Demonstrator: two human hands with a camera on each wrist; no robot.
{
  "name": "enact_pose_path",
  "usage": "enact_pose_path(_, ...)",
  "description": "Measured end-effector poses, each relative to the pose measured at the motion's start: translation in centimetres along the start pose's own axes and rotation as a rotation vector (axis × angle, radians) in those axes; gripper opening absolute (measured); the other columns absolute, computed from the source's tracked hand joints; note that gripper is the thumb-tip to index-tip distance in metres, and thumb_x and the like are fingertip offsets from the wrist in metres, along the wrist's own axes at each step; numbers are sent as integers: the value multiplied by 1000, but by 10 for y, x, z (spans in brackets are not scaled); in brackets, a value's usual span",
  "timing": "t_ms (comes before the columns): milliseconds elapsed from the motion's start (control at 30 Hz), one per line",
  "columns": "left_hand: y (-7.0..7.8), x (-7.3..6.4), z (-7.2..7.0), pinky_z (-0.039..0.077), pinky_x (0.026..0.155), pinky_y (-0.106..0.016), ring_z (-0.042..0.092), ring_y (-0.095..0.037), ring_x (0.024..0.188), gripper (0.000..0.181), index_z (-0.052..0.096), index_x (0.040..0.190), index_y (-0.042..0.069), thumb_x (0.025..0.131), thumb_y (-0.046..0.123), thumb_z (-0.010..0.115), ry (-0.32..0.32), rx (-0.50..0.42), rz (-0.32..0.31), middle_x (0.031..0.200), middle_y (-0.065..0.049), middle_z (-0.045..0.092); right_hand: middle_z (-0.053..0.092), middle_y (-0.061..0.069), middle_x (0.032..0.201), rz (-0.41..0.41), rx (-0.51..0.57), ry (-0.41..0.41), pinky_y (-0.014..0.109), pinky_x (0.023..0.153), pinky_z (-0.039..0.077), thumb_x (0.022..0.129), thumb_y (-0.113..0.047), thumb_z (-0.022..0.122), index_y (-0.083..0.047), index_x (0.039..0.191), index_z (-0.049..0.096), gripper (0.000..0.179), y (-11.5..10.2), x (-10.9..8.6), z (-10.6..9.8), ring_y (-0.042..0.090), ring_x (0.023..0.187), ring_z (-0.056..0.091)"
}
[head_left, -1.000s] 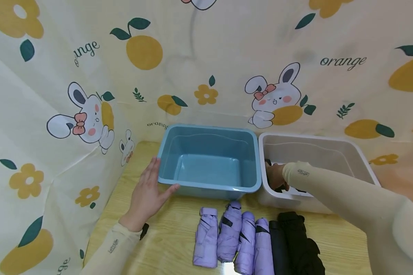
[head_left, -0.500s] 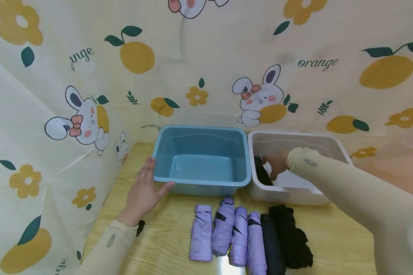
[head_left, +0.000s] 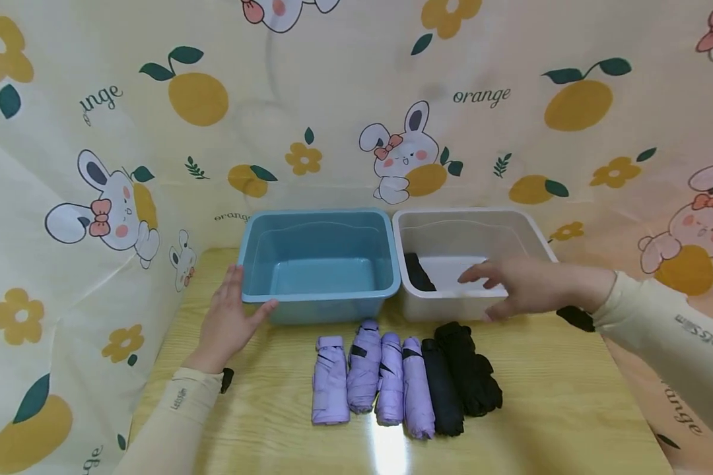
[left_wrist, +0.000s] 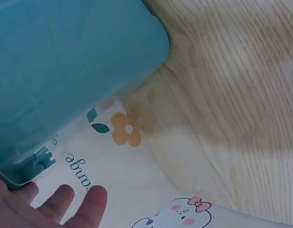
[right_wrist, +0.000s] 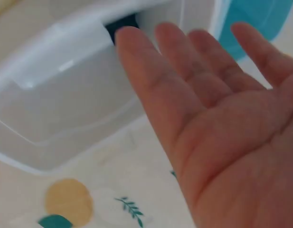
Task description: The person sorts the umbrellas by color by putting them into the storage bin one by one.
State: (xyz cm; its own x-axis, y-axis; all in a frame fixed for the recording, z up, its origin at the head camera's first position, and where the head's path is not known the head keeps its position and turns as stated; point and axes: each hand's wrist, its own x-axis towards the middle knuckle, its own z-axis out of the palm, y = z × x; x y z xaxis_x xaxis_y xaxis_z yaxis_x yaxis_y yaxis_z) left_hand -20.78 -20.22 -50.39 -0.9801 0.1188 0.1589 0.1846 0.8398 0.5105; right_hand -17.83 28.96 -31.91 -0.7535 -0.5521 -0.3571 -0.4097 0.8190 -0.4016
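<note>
My left hand point(head_left: 222, 330), fingers straight, rests against the left end of a blue plastic bin point(head_left: 321, 310), which has nothing in it. My right hand point(head_left: 525, 285) is over the front rim of a white bin point(head_left: 442, 307), its fingers spread and holding nothing; the right wrist view shows the bare palm point(right_wrist: 241, 142). Inside the white bin, a black folded umbrella point(head_left: 418, 273) lies along the left wall. In front of the bins, several purple folded umbrellas point(head_left: 331, 381) lie side by side, followed by a slim black one point(head_left: 442, 389) and a bulkier black one point(head_left: 469, 371).
The two bins stand side by side on a wooden table point(head_left: 261, 422). Behind and to the left hangs a printed cloth point(head_left: 333, 86) with rabbits and oranges. Each wrist wears a dark strap, partly seen.
My right hand has let go of the black umbrella at the white bin's left wall, then risen and moved right. My left hand stays at the blue bin. The view has shifted right.
</note>
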Motion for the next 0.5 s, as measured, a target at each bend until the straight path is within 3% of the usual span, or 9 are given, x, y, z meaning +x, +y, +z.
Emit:
enact_pose_path(133, -1, 1, -2, 30, 103, -68, 21, -53, 142, 104, 10, 159, 1, 92, 63, 60, 9, -7, 17, 165, -18, 5, 56, 10, 135, -22, 0, -22, 48, 86, 52, 81, -31, 84, -11, 139, 54, 69, 1, -24, 36, 32, 111, 62)
enact_pose_path(267, -1, -1, -2, 27, 105, -67, 20, -54, 141, 104, 9, 159, 2, 92, 63, 59, 9, -9, 19, 165, -18, 4, 53, 13, 137, -19, -12, 55, 49, 85, 52, 74, -27, 89, -9, 141, 52, 78, 15, -34, 87, 32, 110, 61)
enact_pose_path(400, -2, -2, -2, 26, 106, -68, 19, -54, 141, 105, 8, 159, 1, 92, 63, 59, 6, -10, 9, 164, -20, 3, 37, 25, 147, 7, 80, 124, 45, 83, 53, 69, -22, 91, -7, 148, 42, 93, 31, -34, 145, 34, 111, 60)
enact_pose_path(500, -2, -1, 0, 25, 105, -69, 19, -55, 141, 104, 7, 159, 1, 92, 63, 58, 3, -11, 16, 165, -19, 2, 26, 30, 152, 22, 99, 162, 37, 75, 54, 66, -20, 93, -7, 152, 36, 104, 40, -33, 178, 33, 105, 62)
